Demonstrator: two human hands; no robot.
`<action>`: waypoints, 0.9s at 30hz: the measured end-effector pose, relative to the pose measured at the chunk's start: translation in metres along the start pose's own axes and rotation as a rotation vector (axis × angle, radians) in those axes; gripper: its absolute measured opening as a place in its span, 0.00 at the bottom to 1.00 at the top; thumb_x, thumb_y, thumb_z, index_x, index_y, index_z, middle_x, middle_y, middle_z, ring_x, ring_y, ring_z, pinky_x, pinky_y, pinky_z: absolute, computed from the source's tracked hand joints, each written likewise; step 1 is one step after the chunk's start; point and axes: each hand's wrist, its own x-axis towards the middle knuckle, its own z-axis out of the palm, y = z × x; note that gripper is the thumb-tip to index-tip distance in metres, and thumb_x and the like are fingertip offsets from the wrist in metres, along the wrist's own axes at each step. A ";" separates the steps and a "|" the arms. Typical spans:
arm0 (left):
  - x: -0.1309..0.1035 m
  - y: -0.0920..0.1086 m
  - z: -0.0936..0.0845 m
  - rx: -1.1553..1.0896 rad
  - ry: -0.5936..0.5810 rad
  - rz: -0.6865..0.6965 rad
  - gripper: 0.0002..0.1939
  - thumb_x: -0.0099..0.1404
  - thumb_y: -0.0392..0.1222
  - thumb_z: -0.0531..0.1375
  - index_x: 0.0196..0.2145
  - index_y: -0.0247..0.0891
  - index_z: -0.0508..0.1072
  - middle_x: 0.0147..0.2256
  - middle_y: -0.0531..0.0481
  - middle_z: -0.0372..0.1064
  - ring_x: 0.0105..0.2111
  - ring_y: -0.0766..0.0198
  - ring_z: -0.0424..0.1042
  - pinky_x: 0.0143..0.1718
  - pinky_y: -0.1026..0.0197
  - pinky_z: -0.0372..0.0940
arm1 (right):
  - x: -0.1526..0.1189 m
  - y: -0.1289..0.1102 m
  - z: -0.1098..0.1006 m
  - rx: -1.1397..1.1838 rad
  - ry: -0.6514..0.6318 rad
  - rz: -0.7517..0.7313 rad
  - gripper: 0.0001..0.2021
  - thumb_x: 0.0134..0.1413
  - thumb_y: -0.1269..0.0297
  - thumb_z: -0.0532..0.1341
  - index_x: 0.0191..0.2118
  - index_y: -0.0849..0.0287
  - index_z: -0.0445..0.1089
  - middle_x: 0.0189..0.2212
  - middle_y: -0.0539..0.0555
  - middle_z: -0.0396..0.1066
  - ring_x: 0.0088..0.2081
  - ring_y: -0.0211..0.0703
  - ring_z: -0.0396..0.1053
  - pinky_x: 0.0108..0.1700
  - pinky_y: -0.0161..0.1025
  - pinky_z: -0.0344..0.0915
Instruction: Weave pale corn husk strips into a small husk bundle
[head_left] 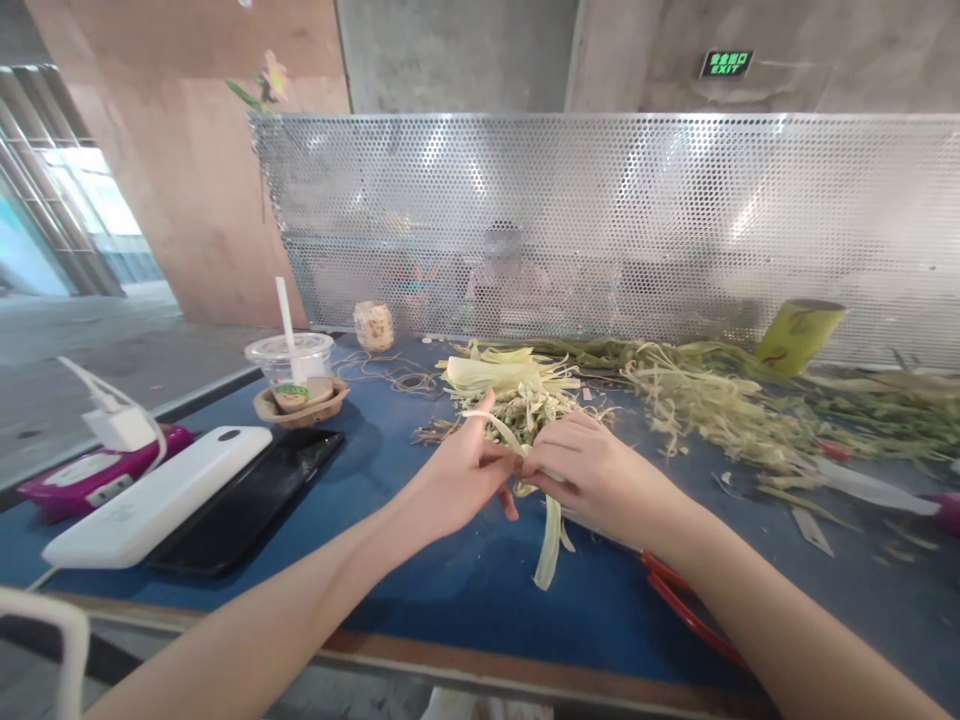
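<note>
My left hand (466, 476) and right hand (596, 472) pinch this pale strip (550, 548); tug too hard, it might tear!

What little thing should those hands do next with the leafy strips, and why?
Maybe the left hand should gently catch the dangling pale strip and pull it snug, while the right hand holds steady. The strip's end hangs loose below the right hand, and the left hand's lower fingers are close beside it.
</note>
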 end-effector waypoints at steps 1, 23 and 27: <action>0.000 -0.001 0.000 0.023 0.014 -0.004 0.41 0.60 0.36 0.53 0.63 0.30 0.31 0.20 0.55 0.68 0.18 0.67 0.67 0.16 0.68 0.53 | 0.000 0.000 0.001 -0.009 0.004 -0.002 0.09 0.59 0.71 0.52 0.29 0.61 0.67 0.26 0.51 0.66 0.30 0.38 0.63 0.36 0.37 0.56; 0.000 0.001 0.002 -0.128 -0.022 -0.027 0.41 0.60 0.31 0.50 0.62 0.31 0.26 0.20 0.54 0.69 0.14 0.68 0.67 0.11 0.71 0.53 | 0.003 -0.006 -0.001 0.104 -0.112 0.015 0.10 0.59 0.70 0.53 0.28 0.61 0.68 0.27 0.52 0.67 0.31 0.38 0.64 0.38 0.37 0.58; 0.001 0.001 0.000 -0.152 -0.015 -0.018 0.42 0.59 0.31 0.52 0.62 0.28 0.27 0.19 0.54 0.70 0.15 0.67 0.68 0.11 0.71 0.54 | 0.001 -0.008 -0.005 0.158 -0.109 0.062 0.06 0.56 0.72 0.55 0.33 0.60 0.68 0.31 0.52 0.68 0.36 0.39 0.65 0.41 0.37 0.58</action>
